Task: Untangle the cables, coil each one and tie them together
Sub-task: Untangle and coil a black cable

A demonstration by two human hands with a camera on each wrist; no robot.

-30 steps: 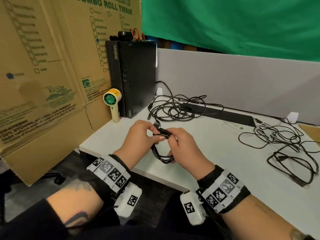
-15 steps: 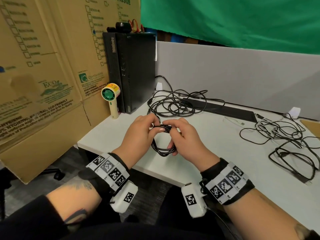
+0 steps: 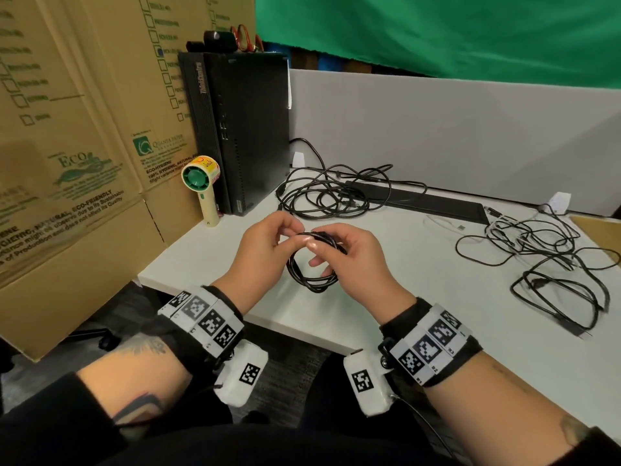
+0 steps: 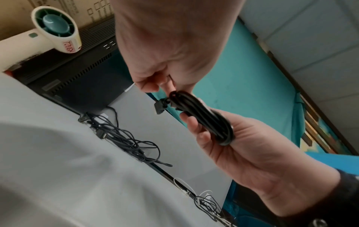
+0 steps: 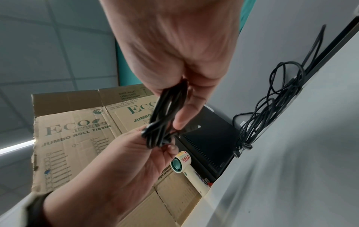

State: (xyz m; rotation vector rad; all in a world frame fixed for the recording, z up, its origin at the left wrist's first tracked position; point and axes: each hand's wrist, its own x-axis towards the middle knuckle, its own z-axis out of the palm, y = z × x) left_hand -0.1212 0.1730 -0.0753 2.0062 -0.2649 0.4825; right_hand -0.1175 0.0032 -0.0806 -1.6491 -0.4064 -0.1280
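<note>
A small coil of black cable (image 3: 311, 274) hangs between both hands above the white desk's (image 3: 386, 297) front edge. My left hand (image 3: 268, 250) pinches the top of the coil (image 4: 204, 118) near its black plug. My right hand (image 3: 346, 260) grips the coil (image 5: 165, 116) from the other side, fingers curled through the loop. A tangled heap of black cables (image 3: 332, 193) lies behind the hands, near the partition. A second tangle of black and white cables (image 3: 544, 257) spreads over the desk at the right.
A black desktop computer (image 3: 242, 129) stands at the back left beside a small hand-held fan (image 3: 201, 183). Cardboard boxes (image 3: 67, 163) wall off the left. A flat black bar (image 3: 423, 203) lies along the grey partition (image 3: 437, 129).
Both hands have lifted the coil slightly and moved a little away from the desk's front edge. The hold on the coil is kept.
</note>
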